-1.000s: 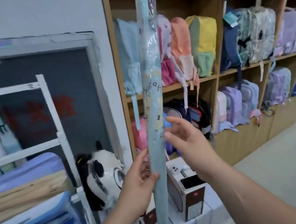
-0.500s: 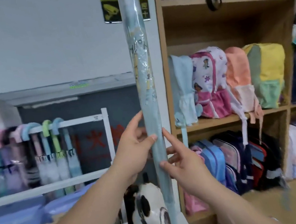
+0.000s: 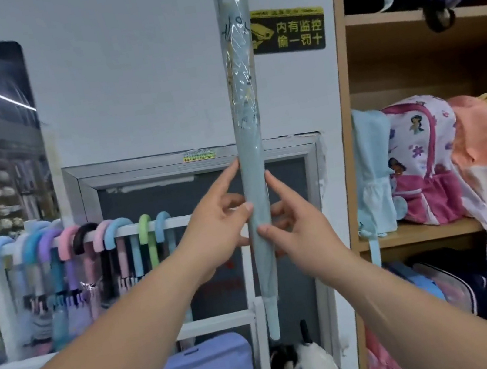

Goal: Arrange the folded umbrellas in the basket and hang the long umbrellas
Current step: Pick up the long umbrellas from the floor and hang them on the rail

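Between both hands the long umbrella (image 3: 248, 139) stands upright, tip down; left hand (image 3: 220, 228) and right hand (image 3: 301, 226) each pinch its shaft. Left of the grip, hung umbrellas (image 3: 65, 247) line the rack (image 3: 219, 323); this one is not yet hung.

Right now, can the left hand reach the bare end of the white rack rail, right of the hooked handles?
Probably yes: the left hand sits by that white rack rail, nothing visibly between. But it grips the long pale-blue plastic-wrapped umbrella.
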